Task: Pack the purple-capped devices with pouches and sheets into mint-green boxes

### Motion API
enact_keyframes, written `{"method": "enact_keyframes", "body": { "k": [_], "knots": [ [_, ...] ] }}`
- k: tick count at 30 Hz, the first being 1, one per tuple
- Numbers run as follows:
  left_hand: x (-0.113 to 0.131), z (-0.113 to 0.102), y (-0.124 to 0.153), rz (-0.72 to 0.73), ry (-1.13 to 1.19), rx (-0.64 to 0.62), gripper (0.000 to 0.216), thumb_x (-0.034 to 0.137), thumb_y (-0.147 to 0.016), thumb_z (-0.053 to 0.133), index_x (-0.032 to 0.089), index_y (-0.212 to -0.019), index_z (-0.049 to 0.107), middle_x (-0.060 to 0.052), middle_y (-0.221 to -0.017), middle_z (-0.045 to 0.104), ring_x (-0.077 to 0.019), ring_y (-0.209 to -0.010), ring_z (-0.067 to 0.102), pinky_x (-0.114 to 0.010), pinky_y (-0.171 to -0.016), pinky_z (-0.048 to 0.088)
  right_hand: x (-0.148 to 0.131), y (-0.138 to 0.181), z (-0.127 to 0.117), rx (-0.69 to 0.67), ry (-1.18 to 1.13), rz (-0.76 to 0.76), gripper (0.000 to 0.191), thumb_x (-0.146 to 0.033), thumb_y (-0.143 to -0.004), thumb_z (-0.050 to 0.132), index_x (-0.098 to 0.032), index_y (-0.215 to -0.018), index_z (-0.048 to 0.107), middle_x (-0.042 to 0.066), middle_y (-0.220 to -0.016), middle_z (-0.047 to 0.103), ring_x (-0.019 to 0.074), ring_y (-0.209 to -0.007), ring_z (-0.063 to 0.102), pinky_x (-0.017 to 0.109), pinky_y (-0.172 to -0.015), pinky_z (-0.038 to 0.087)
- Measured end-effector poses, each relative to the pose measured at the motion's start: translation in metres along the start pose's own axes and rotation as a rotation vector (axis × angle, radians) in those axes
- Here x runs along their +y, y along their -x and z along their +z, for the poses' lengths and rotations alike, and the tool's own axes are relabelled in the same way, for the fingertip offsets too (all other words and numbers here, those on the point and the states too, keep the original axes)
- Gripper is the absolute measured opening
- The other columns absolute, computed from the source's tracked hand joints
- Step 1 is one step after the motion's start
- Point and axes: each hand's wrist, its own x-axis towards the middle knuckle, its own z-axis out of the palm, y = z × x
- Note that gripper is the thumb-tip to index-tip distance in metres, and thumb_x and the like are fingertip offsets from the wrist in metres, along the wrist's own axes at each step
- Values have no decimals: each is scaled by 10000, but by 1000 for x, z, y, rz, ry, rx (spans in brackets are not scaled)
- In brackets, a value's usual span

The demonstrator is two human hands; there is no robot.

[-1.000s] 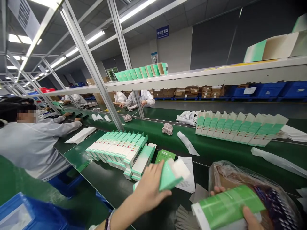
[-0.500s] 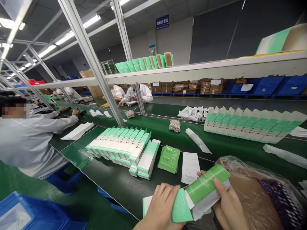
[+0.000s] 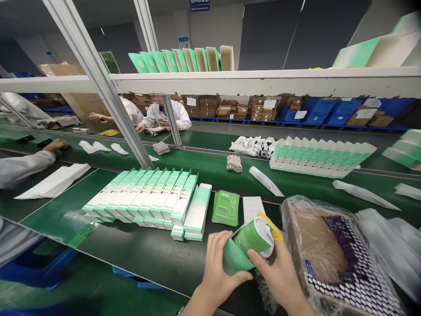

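My left hand (image 3: 217, 259) is wrapped round a green carton (image 3: 235, 254), its open end tilted up to the right. My right hand (image 3: 276, 263) grips a curled green leaflet (image 3: 248, 237) with a white pouch (image 3: 263, 232) inside the curl. The leaflet's lower end sits in the mouth of the carton. A yellow piece (image 3: 271, 226) shows along my right fingers; what it is I cannot make out. Just beyond lie a stack of green leaflets (image 3: 226, 208) and a printed white sheet (image 3: 252, 208), partly covered by my hands' load.
Rows of filled-looking cartons (image 3: 141, 197) stand at left on the dark bench. A plastic-wrapped box of small tubes (image 3: 355, 263) is at right. Behind runs a green belt (image 3: 204, 169) with white pouches and open cartons (image 3: 319, 158). A shelf (image 3: 256, 83) crosses above; co-workers sit across and left.
The view has turned right and down. The carton has swung upright towards the right, and the green leaflet, flatter before, is now curled round the white pouch and deeper in the carton.
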Motion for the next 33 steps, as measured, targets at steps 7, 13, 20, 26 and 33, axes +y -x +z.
{"method": "enact_keyframes", "body": {
  "k": [7, 13, 20, 26, 33],
  "knots": [
    [-9, -19, -20, -318, 530, -319, 568, 320, -696, 822, 214, -1187, 555, -69, -1103, 665, -263, -994, 638, -361, -876, 504, -8, -9, 8, -507, 349, -387, 645, -223, -890, 632, -309, -1475, 372, 70, -1467, 495, 247, -1326, 494, 419, -1112, 415],
    [-8, -11, -15, -347, 618, -281, 539, 319, -695, 824, 210, -1151, 558, -55, -1081, 660, -241, -965, 628, -324, -853, 483, 3, -5, 6, -445, 567, -535, 495, -289, -943, 560, -237, -1426, 468, 133, -1562, 332, 300, -1382, 405, 479, -1086, 435],
    [-7, -11, -11, -320, 541, -298, 449, 303, -766, 770, 227, -1145, 541, -46, -1100, 610, -221, -988, 611, -310, -873, 471, -36, 1, 3, -511, 715, -331, 321, -338, -962, 528, -235, -1241, 650, 130, -1495, 449, 331, -1416, 345, 543, -1114, 377],
    [-24, -14, -5, -392, 531, -398, 537, 344, -697, 825, 226, -1142, 548, -47, -1082, 632, -240, -962, 621, -311, -838, 471, -2, -13, -74, -190, 521, -188, 291, -360, -1010, 401, -270, -1146, 642, 62, -1321, 608, 209, -1245, 553, 369, -1064, 429],
    [-25, 0, -3, -366, 525, -305, 523, 398, -688, 809, 202, -1115, 579, -59, -1061, 611, -242, -936, 605, -320, -810, 489, 96, -16, -161, -271, 1122, 374, 96, -168, -820, 626, -132, -899, 667, 149, -827, 732, 317, -827, 710, 361, -726, 488]
  ]
}}
